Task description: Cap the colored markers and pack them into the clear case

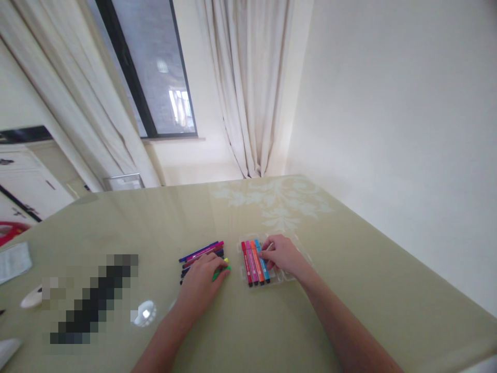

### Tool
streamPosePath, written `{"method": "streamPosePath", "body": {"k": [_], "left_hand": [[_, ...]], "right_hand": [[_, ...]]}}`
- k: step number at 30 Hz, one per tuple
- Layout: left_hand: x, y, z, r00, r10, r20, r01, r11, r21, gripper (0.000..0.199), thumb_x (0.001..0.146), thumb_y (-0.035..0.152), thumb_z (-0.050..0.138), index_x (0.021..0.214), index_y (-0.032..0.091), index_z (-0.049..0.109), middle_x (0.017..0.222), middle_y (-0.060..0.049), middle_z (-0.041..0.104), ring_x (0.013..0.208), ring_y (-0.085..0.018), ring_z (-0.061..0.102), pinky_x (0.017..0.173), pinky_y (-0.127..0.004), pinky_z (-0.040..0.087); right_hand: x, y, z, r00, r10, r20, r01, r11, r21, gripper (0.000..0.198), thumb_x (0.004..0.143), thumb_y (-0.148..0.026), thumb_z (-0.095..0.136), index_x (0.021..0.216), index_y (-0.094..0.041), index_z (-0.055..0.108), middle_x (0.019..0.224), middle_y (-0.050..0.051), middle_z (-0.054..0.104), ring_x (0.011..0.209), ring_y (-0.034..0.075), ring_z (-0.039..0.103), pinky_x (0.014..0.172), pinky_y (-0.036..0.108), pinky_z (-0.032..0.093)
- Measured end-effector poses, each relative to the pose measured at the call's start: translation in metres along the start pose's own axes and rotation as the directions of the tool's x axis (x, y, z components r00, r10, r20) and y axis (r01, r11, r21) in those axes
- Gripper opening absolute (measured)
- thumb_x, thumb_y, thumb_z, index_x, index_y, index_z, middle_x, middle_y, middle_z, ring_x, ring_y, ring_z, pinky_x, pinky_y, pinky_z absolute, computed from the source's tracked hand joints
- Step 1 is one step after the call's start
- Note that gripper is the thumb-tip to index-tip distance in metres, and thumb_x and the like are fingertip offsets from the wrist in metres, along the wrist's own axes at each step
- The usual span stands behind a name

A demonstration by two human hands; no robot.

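Note:
My left hand (pixel 204 277) is over a pile of felt-tip markers, its thumb and forefinger closed about a green marker (pixel 216 275). Blue, magenta and dark markers (pixel 202 252) stick out beyond the knuckles, and a bit of yellow shows by the fingertips. To the right, a clear plastic case (pixel 276 281) lies on the table. In it a red marker (pixel 247 264), a pink marker (pixel 252 263), an orange marker (pixel 257 262) and a blue marker (pixel 262 261) lie side by side. My right hand (pixel 281 254) is over the case beside the blue one, fingers pinched; what they hold is unclear.
The greenish table (pixel 240 331) reaches the wall and curtain (pixel 248 88). At left are a pixelated dark long shape (pixel 95 300), a white rounded object (pixel 31 298) and a pale folded cloth (pixel 14 261). A bright round reflection shows near my left forearm.

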State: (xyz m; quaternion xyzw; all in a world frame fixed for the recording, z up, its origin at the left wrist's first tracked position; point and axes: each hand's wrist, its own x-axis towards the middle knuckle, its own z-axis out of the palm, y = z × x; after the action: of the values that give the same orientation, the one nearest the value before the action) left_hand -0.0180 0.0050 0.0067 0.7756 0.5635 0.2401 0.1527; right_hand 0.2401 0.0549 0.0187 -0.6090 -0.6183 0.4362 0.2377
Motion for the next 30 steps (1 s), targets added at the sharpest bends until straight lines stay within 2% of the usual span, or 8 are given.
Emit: {"method": "streamPosePath", "body": {"k": [5,10,14,17,21,26,28,30], "left_hand": [[0.003,0.006,-0.006,0.989,-0.11,-0.096,0.08,0.959,-0.271,0.024,0.09,0.043,0.063,0.093,0.023,0.074,0.094,-0.004,0.077,0.084,-0.024,0.069,0.082,-0.038,0.052],[0.006,0.008,-0.013,0.943,-0.327,-0.068,0.184,0.677,-0.713,0.047,0.084,0.056,0.07,0.112,0.019,0.072,0.105,-0.008,0.079,0.093,-0.025,0.073,0.08,-0.035,0.056],[0.006,0.003,-0.013,0.919,-0.391,-0.046,0.201,0.565,-0.8,0.051,0.08,0.058,0.075,0.113,0.018,0.072,0.109,-0.01,0.079,0.091,-0.022,0.072,0.074,-0.029,0.054],[0.006,0.003,-0.009,0.916,-0.399,-0.03,0.199,0.52,-0.831,0.049,0.078,0.057,0.078,0.107,0.018,0.072,0.106,-0.009,0.079,0.086,-0.019,0.071,0.072,-0.026,0.054],[0.005,0.011,-0.002,0.92,-0.392,-0.001,0.198,0.465,-0.863,0.047,0.074,0.055,0.083,0.098,0.017,0.069,0.096,-0.006,0.078,0.08,-0.018,0.071,0.074,-0.027,0.055],[0.006,0.017,0.003,0.926,-0.376,-0.013,0.183,0.482,-0.857,0.044,0.073,0.056,0.081,0.085,0.018,0.065,0.078,-0.002,0.072,0.071,-0.017,0.069,0.069,-0.027,0.054],[0.007,0.014,0.002,0.933,-0.36,-0.029,0.184,0.543,-0.82,0.047,0.076,0.061,0.076,0.091,0.018,0.067,0.081,-0.003,0.073,0.071,-0.018,0.069,0.067,-0.029,0.054],[0.007,0.009,-0.001,0.939,-0.336,-0.075,0.184,0.674,-0.716,0.05,0.082,0.063,0.067,0.102,0.018,0.069,0.087,-0.006,0.075,0.072,-0.02,0.069,0.066,-0.032,0.054]], "right_hand": [[0.003,0.003,0.003,0.998,-0.019,-0.055,0.012,0.992,-0.126,0.013,0.082,-0.019,0.074,0.074,-0.017,0.064,0.058,-0.001,0.068,0.044,0.012,0.061,0.044,0.02,0.043],[0.004,0.004,0.003,0.996,-0.016,-0.085,-0.005,0.973,-0.23,0.012,0.081,-0.022,0.077,0.074,-0.017,0.068,0.062,-0.001,0.07,0.048,0.011,0.059,0.05,0.021,0.039],[0.001,-0.001,0.003,0.979,-0.126,-0.161,0.074,0.953,-0.293,0.011,0.08,-0.024,0.079,0.075,-0.017,0.072,0.07,0.001,0.072,0.066,0.014,0.063,0.06,0.023,0.039],[-0.004,-0.011,0.009,0.943,-0.299,-0.149,0.268,0.943,-0.195,0.018,0.089,-0.032,0.071,0.079,-0.017,0.074,0.074,0.001,0.072,0.071,0.015,0.062,0.064,0.024,0.04],[-0.017,-0.026,0.027,0.899,-0.438,0.014,0.436,0.897,0.066,0.02,0.089,-0.038,0.071,0.086,-0.019,0.076,0.071,-0.002,0.068,0.067,0.013,0.059,0.062,0.023,0.041],[-0.026,-0.032,0.041,0.899,-0.433,0.064,0.42,0.894,0.155,0.016,0.076,-0.031,0.082,0.085,-0.02,0.077,0.07,-0.002,0.067,0.065,0.013,0.059,0.059,0.022,0.043],[-0.024,-0.03,0.036,0.901,-0.424,0.086,0.407,0.898,0.17,0.013,0.079,-0.03,0.078,0.086,-0.019,0.077,0.07,-0.001,0.069,0.065,0.013,0.061,0.06,0.022,0.045],[-0.019,-0.025,0.024,0.912,-0.399,0.097,0.376,0.906,0.192,0.016,0.082,-0.03,0.072,0.09,-0.018,0.077,0.074,0.001,0.072,0.066,0.014,0.063,0.062,0.023,0.047]]}}
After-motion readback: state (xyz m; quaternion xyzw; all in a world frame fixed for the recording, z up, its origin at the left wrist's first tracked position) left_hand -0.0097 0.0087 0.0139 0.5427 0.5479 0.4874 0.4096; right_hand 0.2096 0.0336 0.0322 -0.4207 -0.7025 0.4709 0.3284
